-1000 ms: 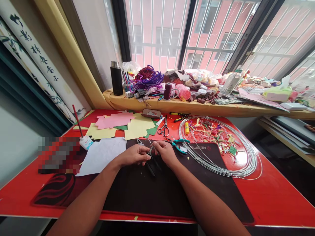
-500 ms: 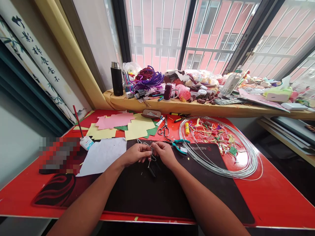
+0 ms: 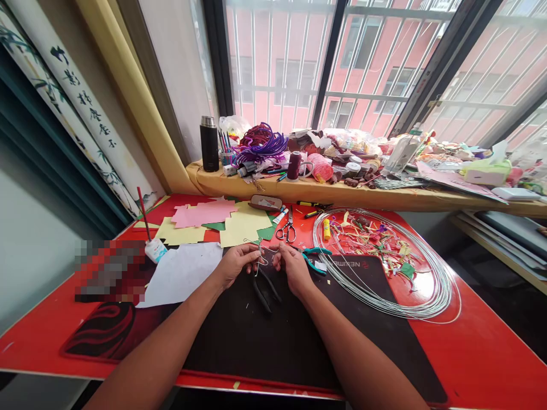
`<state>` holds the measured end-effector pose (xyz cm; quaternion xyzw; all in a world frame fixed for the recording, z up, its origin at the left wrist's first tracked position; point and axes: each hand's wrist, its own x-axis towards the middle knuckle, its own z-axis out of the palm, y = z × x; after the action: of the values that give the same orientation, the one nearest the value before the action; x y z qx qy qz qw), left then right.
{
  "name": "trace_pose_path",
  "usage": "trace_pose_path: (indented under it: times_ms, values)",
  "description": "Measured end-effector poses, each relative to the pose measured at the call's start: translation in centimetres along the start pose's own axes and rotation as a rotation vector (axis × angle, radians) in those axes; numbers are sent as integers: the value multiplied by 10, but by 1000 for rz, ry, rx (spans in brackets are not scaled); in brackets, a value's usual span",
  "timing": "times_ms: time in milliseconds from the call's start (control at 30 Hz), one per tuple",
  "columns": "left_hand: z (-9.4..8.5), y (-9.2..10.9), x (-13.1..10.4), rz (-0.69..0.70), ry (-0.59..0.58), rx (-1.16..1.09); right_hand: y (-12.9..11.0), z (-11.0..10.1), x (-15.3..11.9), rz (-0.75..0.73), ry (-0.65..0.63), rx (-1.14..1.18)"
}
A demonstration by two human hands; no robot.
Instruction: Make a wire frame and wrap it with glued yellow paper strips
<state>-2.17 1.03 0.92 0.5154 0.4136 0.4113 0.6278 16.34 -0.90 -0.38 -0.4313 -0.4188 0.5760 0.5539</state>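
Note:
Between my hands is a small figure of bent silvery wire [image 3: 262, 255], with loops sticking out above and below. My left hand [image 3: 239, 263] pinches it near its middle. On the other side, my right hand [image 3: 292, 264] has thumb and forefinger pressed together on a wire end that reaches across from the figure. Black-handled pliers [image 3: 265, 291] lie on the dark mat [image 3: 256, 347] just below the wire, their jaws partly hidden behind it. Teal-handled pliers [image 3: 317, 261] rest right of my right hand.
A big coil of wire [image 3: 444, 296] lies at the right, around colourful scraps [image 3: 380, 239] and a yellow glue stick [image 3: 327, 229]. Scissors [image 3: 287, 228], yellow paper [image 3: 243, 225] and white paper [image 3: 182, 276] lie farther back and left. A glue bottle [image 3: 155, 249] holds a red stick.
My right hand has moved right, away from my left, drawing out a wire end. The black-handled pliers now show more fully below. The whole view has shifted slightly.

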Motion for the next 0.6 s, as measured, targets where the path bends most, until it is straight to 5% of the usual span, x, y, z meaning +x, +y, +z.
trace_pose_path:
  times_ms: [300,600]
  values:
    - [-5,-4,7,21,135,-86,0,-1,1,31,14,39]
    - [-6,-5,9,29,139,-65,3,0,1,13,6,21]
